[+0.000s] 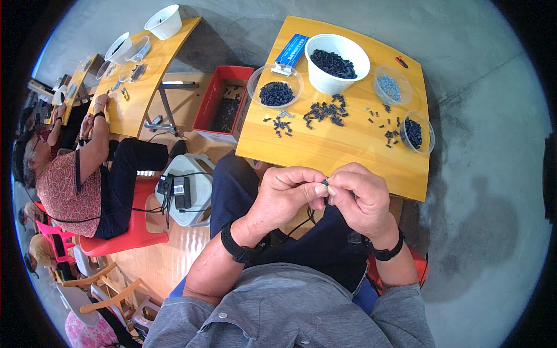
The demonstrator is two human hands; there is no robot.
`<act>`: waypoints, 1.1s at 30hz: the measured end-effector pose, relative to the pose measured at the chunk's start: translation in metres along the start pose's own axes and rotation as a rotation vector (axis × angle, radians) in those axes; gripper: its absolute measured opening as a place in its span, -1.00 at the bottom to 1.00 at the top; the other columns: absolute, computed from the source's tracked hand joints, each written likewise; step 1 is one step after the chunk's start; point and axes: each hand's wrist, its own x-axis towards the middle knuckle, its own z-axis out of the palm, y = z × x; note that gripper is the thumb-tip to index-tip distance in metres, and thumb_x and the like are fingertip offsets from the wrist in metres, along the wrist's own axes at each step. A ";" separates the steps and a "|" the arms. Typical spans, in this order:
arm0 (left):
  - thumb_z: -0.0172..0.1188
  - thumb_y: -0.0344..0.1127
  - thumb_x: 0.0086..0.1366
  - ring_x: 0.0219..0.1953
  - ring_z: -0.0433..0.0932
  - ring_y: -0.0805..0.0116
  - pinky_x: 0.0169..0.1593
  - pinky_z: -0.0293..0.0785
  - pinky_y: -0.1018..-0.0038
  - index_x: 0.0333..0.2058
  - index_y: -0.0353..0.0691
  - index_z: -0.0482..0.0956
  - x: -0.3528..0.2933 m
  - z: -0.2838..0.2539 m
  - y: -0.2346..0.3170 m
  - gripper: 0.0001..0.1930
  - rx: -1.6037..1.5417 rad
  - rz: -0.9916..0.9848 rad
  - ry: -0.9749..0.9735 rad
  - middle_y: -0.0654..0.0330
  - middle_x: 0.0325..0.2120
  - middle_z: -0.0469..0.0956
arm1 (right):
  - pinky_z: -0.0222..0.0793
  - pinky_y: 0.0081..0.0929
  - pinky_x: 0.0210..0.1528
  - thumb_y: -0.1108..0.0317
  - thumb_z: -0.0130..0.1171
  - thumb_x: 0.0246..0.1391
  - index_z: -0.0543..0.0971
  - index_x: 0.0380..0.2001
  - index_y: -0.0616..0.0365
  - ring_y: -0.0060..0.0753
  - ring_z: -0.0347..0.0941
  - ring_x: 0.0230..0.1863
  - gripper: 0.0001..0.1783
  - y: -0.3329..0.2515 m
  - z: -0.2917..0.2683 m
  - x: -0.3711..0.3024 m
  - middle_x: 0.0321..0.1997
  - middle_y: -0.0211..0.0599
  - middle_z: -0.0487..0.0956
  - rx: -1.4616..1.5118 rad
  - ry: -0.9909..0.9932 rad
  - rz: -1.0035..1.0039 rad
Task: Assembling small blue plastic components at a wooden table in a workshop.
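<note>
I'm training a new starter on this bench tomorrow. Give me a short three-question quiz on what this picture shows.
1. True or false: the left hand and right hand pinch one small black part between them.
2. Which container sits nearest the blue box? A the white bowl, B the clear dish of silver parts, C the red bin
3. Fill in: loose black pieces lie on the wooden ____.

Key: 1 true; 2 A; 3 table.
</note>
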 end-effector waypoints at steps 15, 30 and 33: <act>0.15 -0.51 0.22 -0.51 0.52 0.58 -0.39 0.48 0.66 -0.36 -0.39 0.60 0.003 -0.003 -0.004 -0.92 0.025 -0.006 -0.008 0.22 -0.53 0.58 | 0.35 -0.49 -0.49 0.66 0.18 -0.11 0.52 -0.39 0.22 -0.30 0.46 -0.52 -0.83 0.005 -0.001 0.000 -0.50 -0.23 0.50 0.014 -0.040 0.044; 0.16 -0.49 0.22 -0.50 0.48 0.59 -0.35 0.46 0.62 -0.36 -0.35 0.59 0.011 -0.004 -0.035 -0.93 -0.033 -0.194 0.001 0.28 -0.53 0.55 | 0.31 -0.52 -0.55 0.55 0.02 0.01 0.47 -0.41 0.27 -0.63 0.38 -0.58 -0.95 0.105 0.000 0.008 -0.58 -0.35 0.43 0.263 -0.134 0.639; 0.15 -0.49 0.22 -0.50 0.49 0.58 -0.33 0.47 0.62 -0.34 -0.36 0.58 0.010 -0.004 -0.038 -0.92 -0.013 -0.174 -0.005 0.27 -0.52 0.56 | 0.33 -0.45 -0.50 0.51 0.06 -0.01 0.47 -0.41 0.28 -0.44 0.43 -0.56 -0.93 0.143 0.020 0.022 -0.56 -0.25 0.46 -0.057 0.058 0.608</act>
